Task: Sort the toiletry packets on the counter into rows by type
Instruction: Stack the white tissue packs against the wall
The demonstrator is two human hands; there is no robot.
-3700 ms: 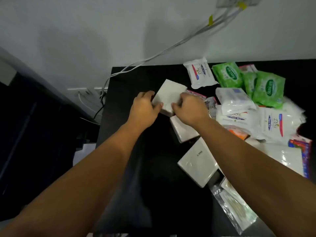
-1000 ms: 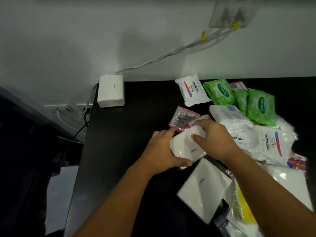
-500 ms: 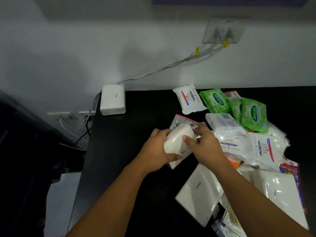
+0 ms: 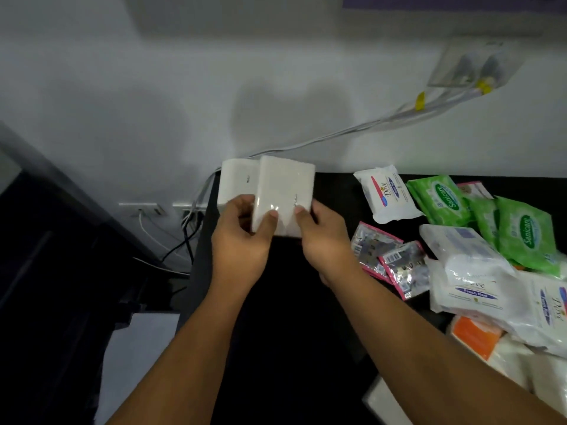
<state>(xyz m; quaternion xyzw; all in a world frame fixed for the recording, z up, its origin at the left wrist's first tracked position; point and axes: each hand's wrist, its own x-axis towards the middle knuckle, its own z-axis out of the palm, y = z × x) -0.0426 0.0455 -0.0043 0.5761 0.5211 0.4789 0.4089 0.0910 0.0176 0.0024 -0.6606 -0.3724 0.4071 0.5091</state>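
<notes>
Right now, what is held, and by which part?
A plain white packet, pinched at its near corners: left hand on the left corner, right hand on the right.

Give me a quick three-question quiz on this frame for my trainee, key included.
1. True or false: the left hand and right hand both hold the white tissue pack.
2. The Sanicare packets are: A green, B blue, C red?
3. Fill in: the second white pack sits at the counter's far-____ corner.
Key: 1 true; 2 A; 3 left.
</notes>
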